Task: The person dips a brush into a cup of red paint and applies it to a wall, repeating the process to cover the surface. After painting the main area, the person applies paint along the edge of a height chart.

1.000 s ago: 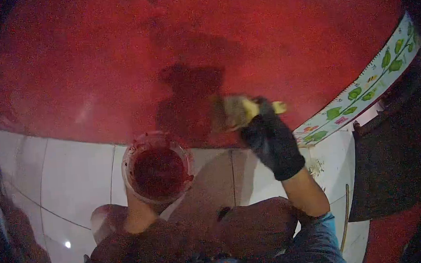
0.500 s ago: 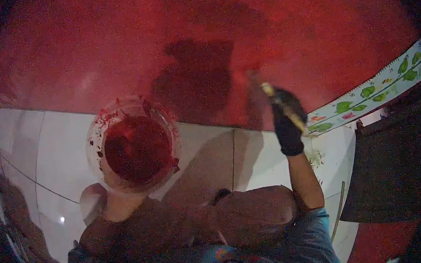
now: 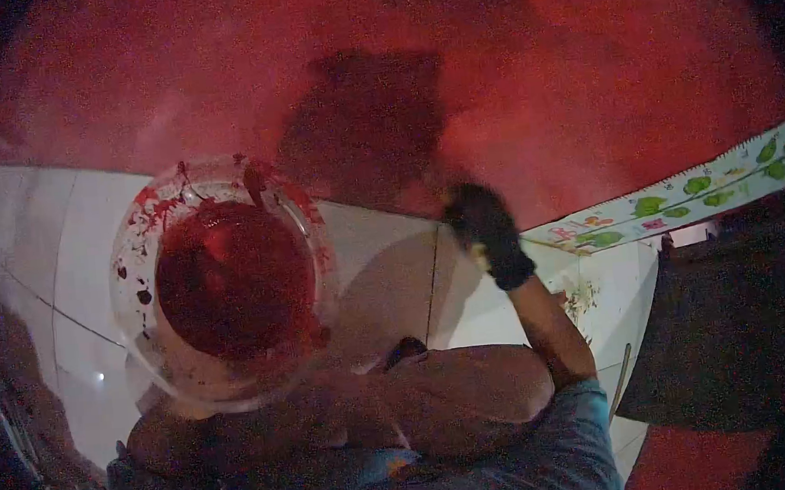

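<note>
My black-gloved right hand (image 3: pixel 483 234) closes around a brush (image 3: pixel 479 255), mostly hidden and blurred, near the red surface (image 3: pixel 567 133). The smeared clear tub (image 3: pixel 135 240), holding dark red paint (image 3: pixel 236 283), is at my left; it hides my left hand (I cannot tell its fingers' grip).

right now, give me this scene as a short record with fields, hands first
right hand: black-gloved, around a yellowish handle, mostly hidden
left hand: hidden behind the container
container: clear, red-smeared, holding dark red liquid
red surface: across the top of the view, a dark shadow on it
leaf-patterned strip: at the right, along the red surface's edge
pale tiles: below the red surface
</note>
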Motion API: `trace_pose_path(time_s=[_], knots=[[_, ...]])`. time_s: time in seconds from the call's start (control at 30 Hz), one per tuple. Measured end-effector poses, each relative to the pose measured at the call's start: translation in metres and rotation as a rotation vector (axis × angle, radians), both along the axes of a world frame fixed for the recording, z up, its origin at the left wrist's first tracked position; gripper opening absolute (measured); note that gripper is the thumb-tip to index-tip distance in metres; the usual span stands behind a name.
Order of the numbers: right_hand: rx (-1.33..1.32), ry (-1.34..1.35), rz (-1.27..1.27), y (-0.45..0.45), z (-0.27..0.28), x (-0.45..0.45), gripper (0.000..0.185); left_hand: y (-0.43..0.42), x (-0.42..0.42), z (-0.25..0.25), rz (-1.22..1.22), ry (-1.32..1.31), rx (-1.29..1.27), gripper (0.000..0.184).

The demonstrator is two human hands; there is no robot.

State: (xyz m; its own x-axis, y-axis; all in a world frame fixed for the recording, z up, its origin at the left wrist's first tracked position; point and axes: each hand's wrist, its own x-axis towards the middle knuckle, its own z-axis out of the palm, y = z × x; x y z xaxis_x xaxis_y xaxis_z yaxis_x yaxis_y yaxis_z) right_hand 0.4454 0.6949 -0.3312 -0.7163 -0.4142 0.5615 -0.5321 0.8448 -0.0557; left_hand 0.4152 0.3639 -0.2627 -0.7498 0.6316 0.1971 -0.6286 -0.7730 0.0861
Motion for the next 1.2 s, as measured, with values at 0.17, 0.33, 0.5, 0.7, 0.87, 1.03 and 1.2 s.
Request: trace_pose_path(time_s=[0.17,0.33,0.5,0.7,0.87,1.03,1.2], knots=[[-0.950,0.048,-0.496,-0.020,0.056,0.008,0.021,-0.004,0.007,0.009,0.241,-0.109,-0.453,0.038],[0.095,0.051,-0.137,-0.034,-0.035,-0.024,0.015,-0.003,-0.004,0.010,0.025,-0.216,-0.068,0.043],[0.025,-0.077,-0.172,0.006,-0.047,-0.027,0.014,-0.009,-0.003,-0.037,0.105,-0.264,-0.243,0.040],[0.064,-0.058,-0.181,-0.005,-0.049,-0.015,0.014,-0.057,-0.022,-0.062,0.209,-0.407,-0.604,0.041],[0.147,-0.249,0.042,0.007,-0.125,-0.008,0.019,-0.105,-0.039,-0.083,0.208,-0.530,-0.861,0.041],[-0.202,-0.408,-0.487,-0.015,-0.034,-0.009,0.013,-0.132,-0.047,-0.091,0.183,-0.596,-0.980,0.041],[-0.197,-0.231,-0.546,-0.009,-0.069,0.000,0.019,-0.143,-0.049,-0.091,0.149,-0.629,-1.063,0.042]])
